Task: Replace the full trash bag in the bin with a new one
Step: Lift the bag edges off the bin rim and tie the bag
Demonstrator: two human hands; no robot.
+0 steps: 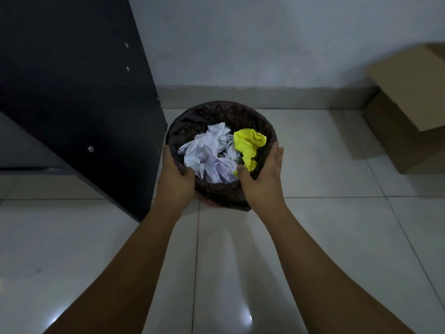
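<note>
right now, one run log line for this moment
step: bag not yet out | left hand grips bin rim | right hand grips bin rim | trash bag in bin, crumpled paper inside

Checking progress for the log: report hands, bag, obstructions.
Left hand, right hand gripping bin at rim. Bag in bin, holding crumpled paper. Black cabinet close beside, not blocking.

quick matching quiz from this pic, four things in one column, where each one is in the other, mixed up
1 yellow paper
2 white paper
3 cardboard box
4 dark panel

A far right, by the wall
B right side inside the bin
C left of the bin
D middle and left inside the bin

Pairs: 1-B, 2-D, 3-A, 4-C
</note>
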